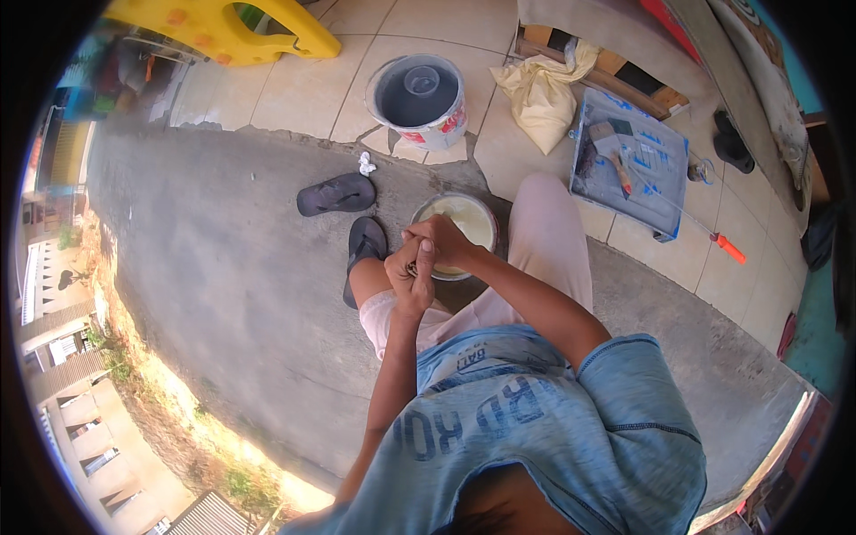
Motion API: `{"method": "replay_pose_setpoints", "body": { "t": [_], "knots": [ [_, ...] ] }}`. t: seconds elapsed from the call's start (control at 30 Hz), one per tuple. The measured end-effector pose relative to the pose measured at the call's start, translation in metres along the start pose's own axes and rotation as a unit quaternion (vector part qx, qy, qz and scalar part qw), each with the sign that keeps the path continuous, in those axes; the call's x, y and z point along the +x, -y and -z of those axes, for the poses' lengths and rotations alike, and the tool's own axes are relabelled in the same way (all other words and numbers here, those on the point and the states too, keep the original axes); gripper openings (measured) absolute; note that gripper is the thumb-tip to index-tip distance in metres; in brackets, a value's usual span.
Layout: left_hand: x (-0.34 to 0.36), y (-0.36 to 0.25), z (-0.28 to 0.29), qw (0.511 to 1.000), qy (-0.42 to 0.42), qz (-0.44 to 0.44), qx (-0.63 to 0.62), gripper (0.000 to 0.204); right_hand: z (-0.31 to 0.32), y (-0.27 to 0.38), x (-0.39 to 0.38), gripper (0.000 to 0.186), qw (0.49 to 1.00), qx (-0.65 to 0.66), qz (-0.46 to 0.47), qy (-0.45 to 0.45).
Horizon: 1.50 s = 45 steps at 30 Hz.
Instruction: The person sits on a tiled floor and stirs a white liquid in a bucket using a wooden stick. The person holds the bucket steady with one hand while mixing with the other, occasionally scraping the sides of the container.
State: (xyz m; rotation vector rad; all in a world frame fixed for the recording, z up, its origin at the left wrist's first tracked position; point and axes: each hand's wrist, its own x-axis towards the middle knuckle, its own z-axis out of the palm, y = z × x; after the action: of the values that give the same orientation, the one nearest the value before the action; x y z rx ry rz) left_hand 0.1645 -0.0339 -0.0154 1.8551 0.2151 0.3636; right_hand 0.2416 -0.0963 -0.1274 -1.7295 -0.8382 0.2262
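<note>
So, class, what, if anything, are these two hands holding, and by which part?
It cannot be told: the left hand and right hand are pressed together, and the small dark bit between the left fingers is unclear.

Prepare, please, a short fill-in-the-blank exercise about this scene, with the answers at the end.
1. Near the round container, the left hand and right hand touch ____ other.
2. The paint-smeared tray lies to the person's ____.
3. The person's T-shirt is coloured ____.
4. The large plastic piece at the upper left is coloured ____.

Missing words: each; right; blue; yellow.
</note>
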Motion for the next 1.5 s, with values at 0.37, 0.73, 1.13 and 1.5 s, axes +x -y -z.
{"method": "replay_pose_setpoints", "body": {
  "t": [0.37, 0.73, 1.13, 1.5],
  "knots": [
    [-0.062, 0.000, 0.003, 0.993, -0.005, 0.049, -0.110, 0.036, -0.014, 0.026, -0.068, 0.025, 0.999, 0.021, -0.005, 0.046],
    [-0.011, 0.012, 0.012, 0.997, -0.042, -0.035, -0.050, 0.042, -0.027, -0.001, 0.000, 0.026, 0.997, -0.014, 0.077, 0.010],
    [-0.041, 0.001, 0.010, 0.993, -0.065, 0.021, -0.096, 0.045, -0.017, 0.025, -0.044, 0.019, 0.995, -0.013, 0.034, 0.089],
    [-0.010, 0.003, 0.011, 0.990, -0.091, 0.006, -0.109, 0.042, -0.005, 0.016, 0.007, 0.015, 0.988, -0.035, 0.076, 0.127]
  ]
}}
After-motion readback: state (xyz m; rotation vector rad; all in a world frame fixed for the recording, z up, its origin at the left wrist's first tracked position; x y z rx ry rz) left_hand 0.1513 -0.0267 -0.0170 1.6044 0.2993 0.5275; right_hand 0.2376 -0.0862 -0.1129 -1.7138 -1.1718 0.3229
